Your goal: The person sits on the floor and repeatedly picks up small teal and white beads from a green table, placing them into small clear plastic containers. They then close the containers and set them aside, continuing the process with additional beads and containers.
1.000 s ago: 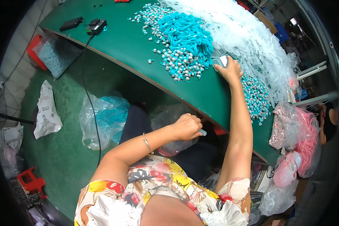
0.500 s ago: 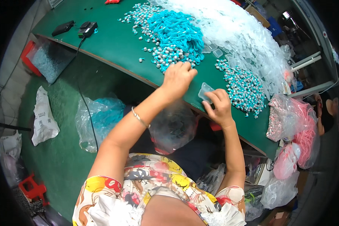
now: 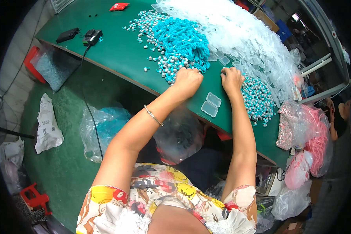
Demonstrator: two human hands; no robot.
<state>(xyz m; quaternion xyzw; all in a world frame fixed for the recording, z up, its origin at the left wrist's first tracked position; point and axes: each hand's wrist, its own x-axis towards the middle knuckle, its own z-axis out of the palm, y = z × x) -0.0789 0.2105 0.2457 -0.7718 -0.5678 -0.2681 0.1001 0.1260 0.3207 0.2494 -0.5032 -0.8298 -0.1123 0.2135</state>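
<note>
My left hand point(image 3: 188, 82) rests with curled fingers at the near edge of a heap of small grey-and-blue knobs point(image 3: 168, 66). Bright blue cords point(image 3: 183, 37) lie bunched just beyond it. My right hand point(image 3: 233, 81), its fingers bent and drawn together, touches the upper left edge of a second heap of small blue-and-grey pieces point(image 3: 257, 99). What either hand pinches is hidden by the fingers. Between my forearms, a small clear hinged plastic case point(image 3: 211, 104) lies unfolded on the green table point(image 3: 144, 66), close to its front edge.
A large mound of clear plastic cases point(image 3: 238, 33) covers the far side. Bags of pink cords point(image 3: 316, 132) hang at the right edge. A black device with a cable point(image 3: 92, 37) and a black box point(image 3: 67, 35) sit at left. A clear bag point(image 3: 179, 136) stands below the table's edge.
My right hand has let go of the clear case, which now lies unfolded on the table, and moved up to the right heap. My left hand stays by the left heap.
</note>
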